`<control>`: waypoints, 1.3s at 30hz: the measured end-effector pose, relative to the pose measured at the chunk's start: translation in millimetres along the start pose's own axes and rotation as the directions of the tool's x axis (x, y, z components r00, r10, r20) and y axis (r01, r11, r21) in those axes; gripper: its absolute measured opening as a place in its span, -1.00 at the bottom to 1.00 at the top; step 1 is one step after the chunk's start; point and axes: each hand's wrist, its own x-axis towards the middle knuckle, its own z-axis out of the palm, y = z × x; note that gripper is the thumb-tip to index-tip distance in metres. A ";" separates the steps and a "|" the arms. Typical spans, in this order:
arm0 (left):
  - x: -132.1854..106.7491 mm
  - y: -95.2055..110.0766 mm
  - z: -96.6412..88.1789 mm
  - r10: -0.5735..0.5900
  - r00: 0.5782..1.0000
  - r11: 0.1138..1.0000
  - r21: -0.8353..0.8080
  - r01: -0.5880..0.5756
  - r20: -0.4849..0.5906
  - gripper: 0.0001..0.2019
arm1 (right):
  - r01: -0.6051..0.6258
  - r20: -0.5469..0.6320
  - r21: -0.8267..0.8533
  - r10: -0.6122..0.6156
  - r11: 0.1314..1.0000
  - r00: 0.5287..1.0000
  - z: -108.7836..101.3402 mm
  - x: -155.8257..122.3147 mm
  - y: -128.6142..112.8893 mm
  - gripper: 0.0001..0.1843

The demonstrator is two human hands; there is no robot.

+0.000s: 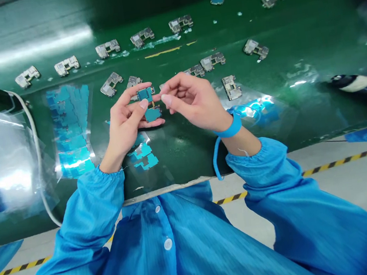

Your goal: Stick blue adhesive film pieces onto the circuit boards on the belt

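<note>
Circuit board (152, 113), teal film, two sections, narrow gold strip between

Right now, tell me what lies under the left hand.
Blue film pieces on the green mat show below the left hand; whatever lies directly beneath its palm is covered.

Left hand (123, 125): grip closed | right hand (192, 100): pinching | hands close together

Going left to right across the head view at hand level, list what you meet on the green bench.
Clear plastic bag → blue-filmed parts on a clear sheet → left hand → right hand → metal-framed board
</note>
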 end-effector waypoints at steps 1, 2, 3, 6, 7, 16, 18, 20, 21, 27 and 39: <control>0.0 -0.6 -0.3 0.027 1.000 1.000 0.007 -0.027 0.010 -0.41 | 0.009 -0.016 0.020 -0.009 1.000 1.000 -0.4 0.4 -1.0 -0.50; 0.0 -1.0 -0.5 0.050 0.999 0.999 0.014 -0.050 0.021 -0.38 | 0.018 -0.024 0.036 -0.017 0.999 1.000 -0.7 0.7 -1.5 -0.49; 0.1 -1.3 -0.7 0.071 0.997 0.997 0.018 -0.071 0.030 -0.34 | 0.022 -0.024 0.046 -0.021 0.999 0.999 -1.0 0.9 -1.6 -0.48; -0.1 -0.4 -1.1 0.115 0.993 0.993 0.008 -0.115 0.038 -0.19 | 0.019 0.015 0.038 -0.020 0.999 1.000 -0.9 0.6 -0.5 -0.44; -0.4 0.5 -1.2 0.119 0.992 0.993 -0.003 -0.119 0.033 -0.17 | 0.019 0.039 0.021 -0.020 1.000 0.999 -0.5 0.3 0.0 -0.44; -6.7 8.0 5.7 -0.003 0.994 0.998 -0.061 -0.003 -0.106 -0.48 | 0.190 0.184 -0.141 -0.163 0.972 0.969 12.1 -5.1 1.8 -0.66; -7.0 9.5 8.3 -0.042 0.993 0.997 -0.075 0.034 -0.114 -0.50 | 0.190 0.187 -0.159 -0.159 0.969 0.969 13.3 -5.4 2.6 -0.69; -6.9 11.4 10.1 -0.086 0.989 0.993 -0.096 0.075 -0.124 -0.52 | 0.185 0.195 -0.176 -0.150 0.967 0.969 13.5 -5.2 3.4 -0.70; -6.9 12.3 10.8 -0.107 0.985 0.989 -0.111 0.092 -0.132 -0.53 | 0.183 0.203 -0.183 -0.145 0.966 0.968 13.5 -4.9 3.8 -0.70; -7.2 16.4 12.7 -0.180 0.973 0.971 -0.182 0.152 -0.147 -0.55 | 0.166 0.214 -0.192 -0.124 0.967 0.969 14.2 -4.4 5.1 -0.63; -7.9 16.8 11.1 -0.143 0.985 0.984 -0.119 0.130 -0.100 -0.48 | 0.024 0.199 -0.101 -0.004 0.995 0.980 15.3 -4.0 6.4 -0.50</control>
